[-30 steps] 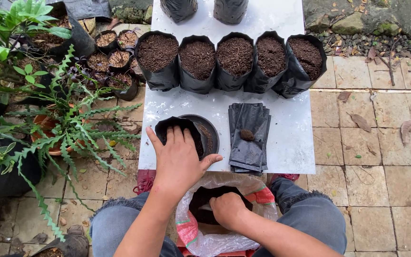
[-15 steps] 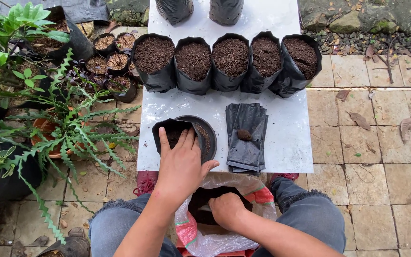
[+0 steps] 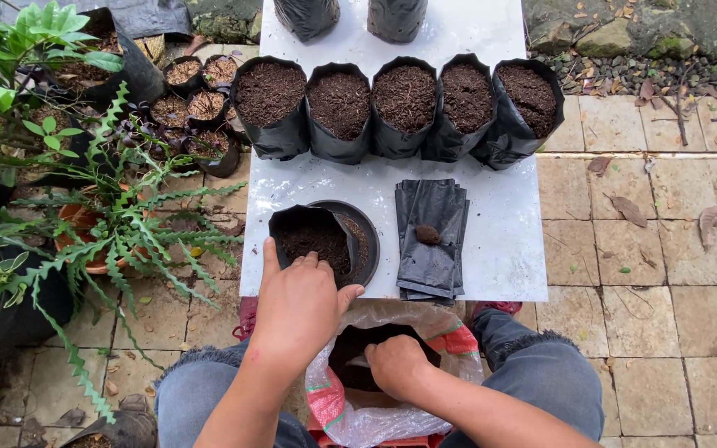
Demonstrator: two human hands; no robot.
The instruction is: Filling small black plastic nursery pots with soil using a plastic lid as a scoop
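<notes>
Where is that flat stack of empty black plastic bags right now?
In the head view, the flat stack of empty black plastic bags lies on the white table, right of the half-filled black bag, below the row of soil-filled bags.

Black grow bag (image 3: pixel 313 241) now part-filled with soil, mouth more open.

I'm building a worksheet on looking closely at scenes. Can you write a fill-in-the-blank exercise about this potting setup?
1. Directly behind the half-filled bag stands a row of ____ black grow bags full of soil.
2. The left hand holds the rim of a black bag partly filled with ____.
3. The right hand reaches into a ____ between the knees.
4. A soil clump lies on a stack of ____ bags.

Missing words: five; soil; sack; empty
</notes>
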